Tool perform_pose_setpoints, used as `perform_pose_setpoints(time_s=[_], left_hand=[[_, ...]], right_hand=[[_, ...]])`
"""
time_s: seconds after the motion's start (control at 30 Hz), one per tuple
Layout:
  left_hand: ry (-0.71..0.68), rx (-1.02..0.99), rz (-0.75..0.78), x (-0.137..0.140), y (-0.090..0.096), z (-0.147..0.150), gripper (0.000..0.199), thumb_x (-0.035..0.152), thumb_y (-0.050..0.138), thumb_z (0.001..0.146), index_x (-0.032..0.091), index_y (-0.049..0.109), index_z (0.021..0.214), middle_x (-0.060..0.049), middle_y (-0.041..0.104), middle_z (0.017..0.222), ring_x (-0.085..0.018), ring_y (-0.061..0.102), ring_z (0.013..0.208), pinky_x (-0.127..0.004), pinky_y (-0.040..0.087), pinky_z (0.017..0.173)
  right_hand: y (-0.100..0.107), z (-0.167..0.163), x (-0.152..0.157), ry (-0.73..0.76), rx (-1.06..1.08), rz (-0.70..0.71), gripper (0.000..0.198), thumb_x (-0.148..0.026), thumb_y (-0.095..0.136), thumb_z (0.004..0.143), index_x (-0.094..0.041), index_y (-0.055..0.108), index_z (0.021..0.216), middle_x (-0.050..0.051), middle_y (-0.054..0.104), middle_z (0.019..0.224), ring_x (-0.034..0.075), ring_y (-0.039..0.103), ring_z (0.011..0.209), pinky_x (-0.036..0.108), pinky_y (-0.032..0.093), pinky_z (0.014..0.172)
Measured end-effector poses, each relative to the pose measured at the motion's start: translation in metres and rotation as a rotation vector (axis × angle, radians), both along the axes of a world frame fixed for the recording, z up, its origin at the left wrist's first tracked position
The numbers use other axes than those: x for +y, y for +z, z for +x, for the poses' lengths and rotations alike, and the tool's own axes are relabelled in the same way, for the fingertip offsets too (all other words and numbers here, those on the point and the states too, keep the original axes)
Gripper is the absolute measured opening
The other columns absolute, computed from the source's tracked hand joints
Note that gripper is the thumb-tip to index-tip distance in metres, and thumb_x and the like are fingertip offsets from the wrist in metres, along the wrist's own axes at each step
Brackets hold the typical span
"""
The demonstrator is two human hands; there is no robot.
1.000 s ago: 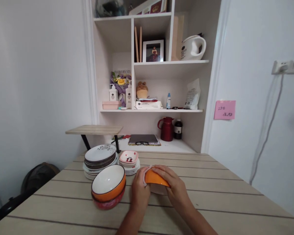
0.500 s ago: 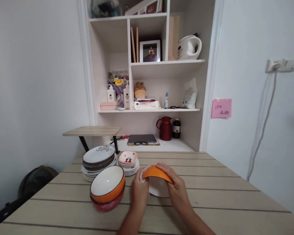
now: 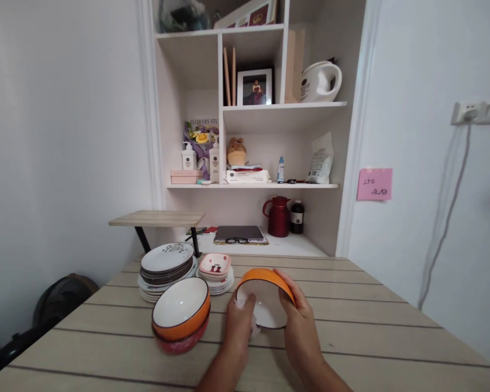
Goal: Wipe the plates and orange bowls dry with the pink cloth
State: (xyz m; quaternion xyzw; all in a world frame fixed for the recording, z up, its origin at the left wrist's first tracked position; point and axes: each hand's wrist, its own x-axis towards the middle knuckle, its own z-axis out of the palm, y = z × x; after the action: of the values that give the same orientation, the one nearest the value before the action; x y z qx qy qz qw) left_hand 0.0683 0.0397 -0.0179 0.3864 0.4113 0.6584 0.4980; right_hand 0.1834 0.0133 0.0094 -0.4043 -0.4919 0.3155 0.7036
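Observation:
An orange bowl with a white inside and dark rim is tipped on its side above the table, its opening facing me. My right hand is closed round its right side, with the thumb inside the rim. At the left rim, my left hand pinches a crumpled pale cloth against the bowl, thumb inside. Left of my hands, a second orange bowl sits in a red bowl. Behind these stand a stack of plates and small pink square dishes on small white plates.
The slatted wooden table reaches back to a white shelf unit. A small raised stand is at the back left. A red jug, dark bottle and laptop-like slab rest on the lowest shelf.
The bowl has turned so that more of its white inside faces me. My left thumb has moved inside the rim, and the cloth now hangs below it. The view has shifted slightly.

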Motion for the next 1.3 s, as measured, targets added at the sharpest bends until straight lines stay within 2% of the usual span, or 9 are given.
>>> perform_pose_setpoints(time_s=[0.13, 0.3, 0.47, 0.57, 0.73, 0.83, 0.93, 1.1, 1.3], left_hand=[[0.035, 0.004, -0.011, 0.0, -0.001, -0.001, 0.05, 0.047, 0.076, 0.067, 0.014, 0.067, 0.105, -0.01, 0.075, 0.082, -0.023, 0.071, 0.07, -0.036, 0.056, 0.067], [0.191, 0.088, 0.117, 0.002, 0.005, -0.012, 0.033, 0.028, 0.066, 0.074, 0.019, 0.068, 0.105, -0.011, 0.072, 0.109, -0.027, 0.065, 0.108, -0.04, 0.048, 0.098], [0.302, 0.591, 0.543, -0.005, 0.004, -0.02, 0.062, -0.001, 0.042, 0.069, 0.027, 0.067, 0.119, -0.004, 0.068, 0.122, -0.021, 0.058, 0.12, -0.042, 0.038, 0.112], [0.334, 0.755, 0.594, -0.01, 0.001, -0.022, 0.072, -0.004, 0.039, 0.068, 0.029, 0.062, 0.127, -0.003, 0.065, 0.128, -0.021, 0.057, 0.123, -0.041, 0.039, 0.111], [0.337, 0.949, 0.672, -0.015, 0.005, -0.022, 0.073, -0.003, 0.041, 0.073, 0.032, 0.056, 0.135, -0.002, 0.06, 0.136, -0.023, 0.052, 0.129, -0.04, 0.038, 0.113], [0.337, 0.982, 0.749, -0.014, 0.008, -0.018, 0.072, -0.004, 0.039, 0.075, 0.032, 0.056, 0.135, -0.002, 0.06, 0.135, -0.021, 0.053, 0.128, -0.039, 0.038, 0.113], [0.331, 0.859, 0.73, -0.008, 0.006, -0.014, 0.068, -0.004, 0.039, 0.073, 0.029, 0.06, 0.129, -0.003, 0.063, 0.13, -0.02, 0.055, 0.124, -0.041, 0.039, 0.111], [0.233, 0.529, 0.398, 0.003, 0.003, -0.014, 0.039, 0.015, 0.057, 0.074, 0.02, 0.068, 0.111, -0.007, 0.072, 0.11, -0.025, 0.067, 0.104, -0.039, 0.051, 0.094], [0.101, 0.25, 0.243, -0.003, 0.014, -0.009, 0.041, 0.038, 0.07, 0.073, 0.018, 0.069, 0.109, -0.009, 0.073, 0.112, -0.026, 0.067, 0.107, -0.036, 0.052, 0.093]], right_hand=[[0.001, -0.003, 0.001, 0.034, 0.023, 0.019, 0.047, -0.033, 0.052, 0.088, -0.028, 0.055, 0.135, 0.008, 0.065, 0.129, 0.027, 0.06, 0.12, 0.047, 0.048, 0.103], [0.006, 0.005, 0.006, 0.038, -0.198, 0.078, 0.042, -0.031, 0.052, 0.088, -0.026, 0.057, 0.129, 0.008, 0.06, 0.136, 0.026, 0.055, 0.126, 0.045, 0.045, 0.106], [0.005, 0.013, 0.006, -0.116, -0.419, 0.196, 0.066, -0.006, 0.045, 0.073, -0.026, 0.05, 0.135, 0.008, 0.058, 0.135, 0.025, 0.058, 0.12, 0.045, 0.049, 0.1], [0.006, 0.01, 0.002, -0.188, -0.637, 0.267, 0.073, -0.001, 0.045, 0.066, -0.029, 0.053, 0.133, 0.007, 0.058, 0.135, 0.027, 0.053, 0.125, 0.049, 0.045, 0.105], [0.004, 0.006, 0.002, -0.224, -0.85, 0.169, 0.065, 0.0, 0.045, 0.066, -0.03, 0.068, 0.119, 0.008, 0.065, 0.129, 0.031, 0.061, 0.117, 0.05, 0.049, 0.099], [0.001, 0.01, 0.005, -0.207, -0.747, 0.166, 0.07, 0.001, 0.042, 0.063, -0.031, 0.068, 0.119, 0.004, 0.067, 0.128, 0.026, 0.062, 0.116, 0.046, 0.048, 0.102], [0.004, 0.015, 0.006, -0.155, -0.589, 0.205, 0.071, 0.001, 0.04, 0.059, -0.029, 0.071, 0.116, 0.002, 0.069, 0.124, 0.023, 0.062, 0.117, 0.043, 0.044, 0.107], [0.018, 0.016, 0.0, -0.055, -0.273, 0.247, 0.063, -0.004, 0.041, 0.06, -0.026, 0.074, 0.11, 0.003, 0.07, 0.122, 0.023, 0.059, 0.12, 0.041, 0.039, 0.11], [0.02, 0.004, -0.004, 0.149, 0.181, 0.048, 0.05, -0.013, 0.051, 0.068, -0.026, 0.071, 0.113, 0.003, 0.07, 0.122, 0.024, 0.062, 0.115, 0.037, 0.047, 0.1]])
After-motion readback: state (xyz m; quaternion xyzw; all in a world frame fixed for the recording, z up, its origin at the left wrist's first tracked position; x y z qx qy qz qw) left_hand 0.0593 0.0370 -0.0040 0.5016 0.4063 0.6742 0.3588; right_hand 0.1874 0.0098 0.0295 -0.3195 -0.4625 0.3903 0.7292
